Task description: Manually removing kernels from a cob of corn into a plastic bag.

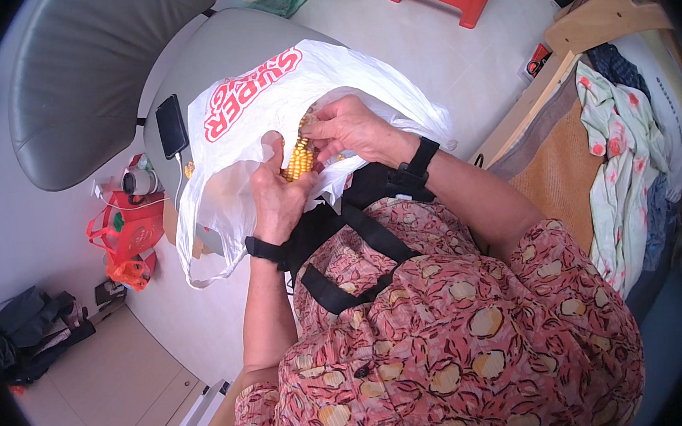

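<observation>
Gripping a corn cob [299, 165], the left hand [277, 198] steadies it while the right hand [354, 135] pinches its upper end, at the mouth of a white bag [268, 126] spread over a grey seat [249, 38]. Stripping it seems the step; the next move calls for firm thumb pressure.

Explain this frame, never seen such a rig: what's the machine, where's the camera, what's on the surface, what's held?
No machine here: a person works bare-handed. This single picture comes from the left of two fisheye cameras on the person's head, looking down; straight edges bend toward the rim, and picture left is the person's left. The left hand holds a yellow corn cob at the mouth of a white plastic bag. The right hand has its fingers at the cob's upper part; their exact grip is hidden. The bag lies over a grey seat, beside a dark phone with a white cable.
</observation>
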Demonstrator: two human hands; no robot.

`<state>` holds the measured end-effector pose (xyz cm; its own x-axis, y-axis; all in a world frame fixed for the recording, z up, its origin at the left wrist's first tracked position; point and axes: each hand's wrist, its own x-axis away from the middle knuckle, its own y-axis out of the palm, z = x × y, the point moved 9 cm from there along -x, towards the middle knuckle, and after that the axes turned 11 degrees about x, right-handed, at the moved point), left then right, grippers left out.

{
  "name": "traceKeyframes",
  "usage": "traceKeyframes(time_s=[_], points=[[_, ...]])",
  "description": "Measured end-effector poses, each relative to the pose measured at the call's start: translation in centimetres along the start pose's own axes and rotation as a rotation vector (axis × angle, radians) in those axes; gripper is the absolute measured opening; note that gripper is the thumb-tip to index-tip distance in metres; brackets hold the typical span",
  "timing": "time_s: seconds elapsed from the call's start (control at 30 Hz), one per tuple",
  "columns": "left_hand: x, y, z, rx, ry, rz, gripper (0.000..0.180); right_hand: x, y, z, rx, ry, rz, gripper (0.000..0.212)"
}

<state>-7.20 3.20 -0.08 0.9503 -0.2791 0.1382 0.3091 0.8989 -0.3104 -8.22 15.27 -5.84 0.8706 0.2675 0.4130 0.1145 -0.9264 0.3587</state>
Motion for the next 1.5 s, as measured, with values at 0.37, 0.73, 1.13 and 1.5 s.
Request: traceKeyframes(time_s=[0.37, 0.73, 1.13, 1.5], points=[[-0.1, 0.0, 0.4, -0.027, 0.009, 0.003, 0.038, -0.1, -0.3, 0.3, -0.088, 0.009, 0.036, 0.023], [-0.4, -0.2, -1.6, 0.020, 0.030, 0.020, 0.042, 0.2, 0.1, -0.1, -0.003, -0.027, 0.012, 0.028], [-0.4, 0.2, -0.6, -0.040, -0.015, -0.018, 0.034, 0.5, 0.2, -0.4, -0.042, -0.010, 0.025, 0.029], [-0.7, -0.1, -1.7, -0.051, 0.041, 0.013, 0.054, 0.3, 0.1, -0.1, -0.013, -0.026, 0.007, 0.028]])
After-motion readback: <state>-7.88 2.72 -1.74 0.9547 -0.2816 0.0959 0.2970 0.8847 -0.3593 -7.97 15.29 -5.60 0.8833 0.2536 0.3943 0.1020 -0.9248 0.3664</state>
